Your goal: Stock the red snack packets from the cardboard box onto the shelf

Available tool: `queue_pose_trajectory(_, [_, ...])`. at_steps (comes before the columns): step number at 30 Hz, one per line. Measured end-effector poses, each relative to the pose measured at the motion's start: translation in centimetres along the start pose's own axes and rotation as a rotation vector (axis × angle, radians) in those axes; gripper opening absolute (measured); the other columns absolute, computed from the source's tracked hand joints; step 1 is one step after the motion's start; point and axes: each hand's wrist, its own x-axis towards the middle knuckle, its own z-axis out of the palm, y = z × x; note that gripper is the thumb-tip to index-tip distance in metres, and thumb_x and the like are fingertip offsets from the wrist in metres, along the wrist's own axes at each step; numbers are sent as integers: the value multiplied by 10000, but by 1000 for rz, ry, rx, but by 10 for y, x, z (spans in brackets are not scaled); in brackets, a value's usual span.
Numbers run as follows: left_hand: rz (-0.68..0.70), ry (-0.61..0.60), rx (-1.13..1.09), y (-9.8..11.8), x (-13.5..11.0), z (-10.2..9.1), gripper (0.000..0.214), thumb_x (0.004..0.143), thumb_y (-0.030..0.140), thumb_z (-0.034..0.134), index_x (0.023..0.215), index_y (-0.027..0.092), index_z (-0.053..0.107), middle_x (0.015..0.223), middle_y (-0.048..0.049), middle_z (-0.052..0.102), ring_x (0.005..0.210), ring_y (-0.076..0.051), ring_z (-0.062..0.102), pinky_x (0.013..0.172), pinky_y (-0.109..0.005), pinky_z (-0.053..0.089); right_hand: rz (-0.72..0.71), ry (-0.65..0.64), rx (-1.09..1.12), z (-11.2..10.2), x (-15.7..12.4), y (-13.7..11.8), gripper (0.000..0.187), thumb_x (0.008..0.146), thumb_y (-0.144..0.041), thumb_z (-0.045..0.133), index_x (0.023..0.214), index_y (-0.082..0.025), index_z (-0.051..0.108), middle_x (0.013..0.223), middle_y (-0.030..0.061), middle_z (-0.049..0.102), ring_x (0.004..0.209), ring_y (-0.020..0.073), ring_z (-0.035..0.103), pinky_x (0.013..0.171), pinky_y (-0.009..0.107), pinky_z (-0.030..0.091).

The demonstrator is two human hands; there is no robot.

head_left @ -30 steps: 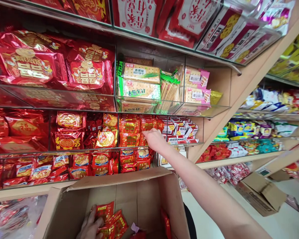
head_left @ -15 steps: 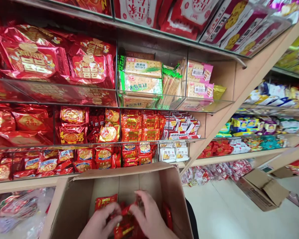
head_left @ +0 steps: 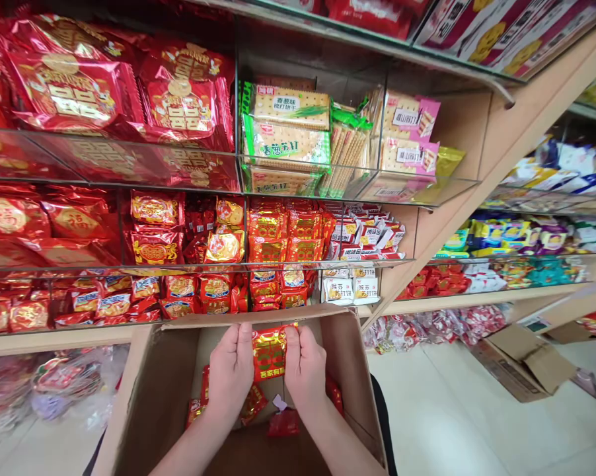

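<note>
Both ends of the red packet [head_left: 269,355] are hidden by the left hand [head_left: 234,362] and right hand [head_left: 305,362], which pinch it over the cardboard box [head_left: 346,354]. It looks glossy, with gold figures and partly covered yellow lettering.

Red-and-gold rectangular foil packet [head_left: 269,354]: between left grip [head_left: 233,360] and right grip [head_left: 305,363]. Brown rectangular cardboard box [head_left: 350,370]: before pale wooden shelving [head_left: 55,340]; further foil packets [head_left: 253,404] inside.
</note>
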Motion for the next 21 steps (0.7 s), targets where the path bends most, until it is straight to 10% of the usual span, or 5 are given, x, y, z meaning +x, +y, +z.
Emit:
queue_pose_trajectory(6, [81,-57,96,-20,-1,-3,317,815,383,342,537,237,303,449,81,300,431,-110,318,445,-217,285,88,-58,85,-3,-11,10,261,862,-299,349,630,-195,406,482,-52,364,421,82,349,416,199,281])
queue_pose_trajectory(8, [108,-60,129,-29,-2,-7,312,805,379,355,531,238,305,447,82,296,421,-110,319,443,-220,287,127,-173,129,-9,-17,12,156,838,-298,409,849,-174,504,563,-28,480,488,98,446,465,197,355])
queue_pose_trajectory(11, [171,-66,205,-37,-1,-14,313,800,383,360,524,242,314,441,83,310,407,-111,337,440,-221,305,128,-371,214,-23,-18,11,484,774,-265,520,1227,-204,360,890,35,604,758,142,565,670,237,451])
queue_pose_trajectory(15, [152,-145,120,-41,3,-22,249,811,403,334,680,244,475,521,55,501,467,-128,501,487,-210,416,49,-529,91,-47,9,-3,312,747,-237,557,1058,-257,555,1028,26,609,932,185,557,815,299,438])
queue_pose_trajectory(21, [22,-281,-8,-65,-2,-24,321,767,481,432,984,245,462,613,40,619,636,-167,634,595,-226,497,-342,-123,-126,-72,129,-18,243,818,-200,437,1056,-201,485,1035,61,572,953,173,526,833,318,415])
